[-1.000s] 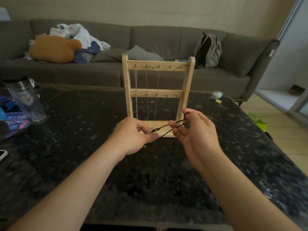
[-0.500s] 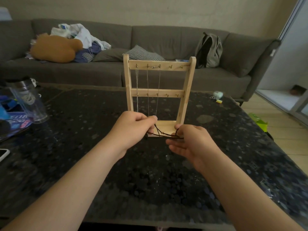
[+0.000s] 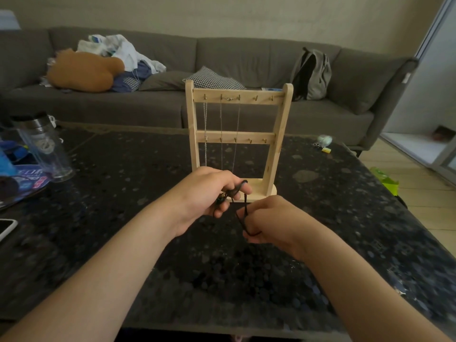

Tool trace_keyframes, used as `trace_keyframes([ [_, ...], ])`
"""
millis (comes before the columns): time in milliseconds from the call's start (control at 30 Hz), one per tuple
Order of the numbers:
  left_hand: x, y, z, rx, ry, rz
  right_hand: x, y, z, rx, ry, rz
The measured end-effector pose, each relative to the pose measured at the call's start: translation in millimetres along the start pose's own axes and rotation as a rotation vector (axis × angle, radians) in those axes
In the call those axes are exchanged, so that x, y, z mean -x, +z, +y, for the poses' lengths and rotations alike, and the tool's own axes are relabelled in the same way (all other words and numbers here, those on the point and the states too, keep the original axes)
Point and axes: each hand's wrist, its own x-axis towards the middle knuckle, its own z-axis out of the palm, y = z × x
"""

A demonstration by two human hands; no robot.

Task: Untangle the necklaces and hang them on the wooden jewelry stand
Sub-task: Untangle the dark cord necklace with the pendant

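At centre frame your left hand [image 3: 209,191] pinched the upper end of the black cord [image 3: 245,206]; your right hand [image 3: 274,218] gripped its loop, lower right. The cord ran steeply between them, and the stand [image 3: 278,134] rose just behind, nearer your left.

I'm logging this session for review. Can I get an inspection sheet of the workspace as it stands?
Surface: dark speckled table, glossy.
Job's things: wooden jewelry stand upright mid-table; silver chains hang from its top rail; black cord necklace off the stand, held between both hands.
Clutter: clear bottle and phone at the left.
Grippers: left hand and right hand both grip the cord.
Cables: nothing seen.
Surroundings: grey sofa with backpack and clothes pile.
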Motion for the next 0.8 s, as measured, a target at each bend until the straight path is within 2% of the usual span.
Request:
trace_keyframes([
  [100,2,-2,1,-0.015,-0.004,-0.005,6,0,0,0.224,-0.039,-0.018],
  [233,2,-2,-1,-0.068,0.012,-0.004,8,-1,-4,0.266,-0.086,0.06],
  [433,-3,-7,-5,-0.058,0.05,0.153,11,0,-11,0.175,-0.107,0.196],
  [533,-4,-8,-6,-0.01,0.067,0.186,11,-1,-12,0.12,-0.195,0.241],
  [800,-4,-6,-4,0.026,0.051,0.229,12,-1,-5,0.072,-0.503,0.172],
])
